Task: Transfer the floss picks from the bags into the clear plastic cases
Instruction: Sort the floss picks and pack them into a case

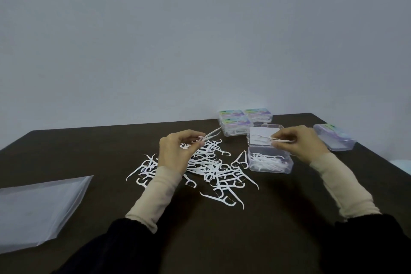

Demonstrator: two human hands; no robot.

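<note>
Both hands' fingers (195, 140) pinching floss picks (213, 134).

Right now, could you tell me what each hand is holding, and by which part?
Left hand pinches floss picks near their heads; right hand pinches one floss pick mid-handle.

Table (89, 196): dark brown, plain. Wall (200, 29): pale grey, unpatterned. Floss picks (211, 169): white throughout. Open case (270, 159): clear, colourless. Closed cases (235, 125): clear with labels in green, purple and pale blue; print too small to read. Bag (37, 209): translucent, milky white. Sleeves (155, 196): beige inner layer, black outer cuffs. Object at the right edge (405, 165): light blue.
</note>
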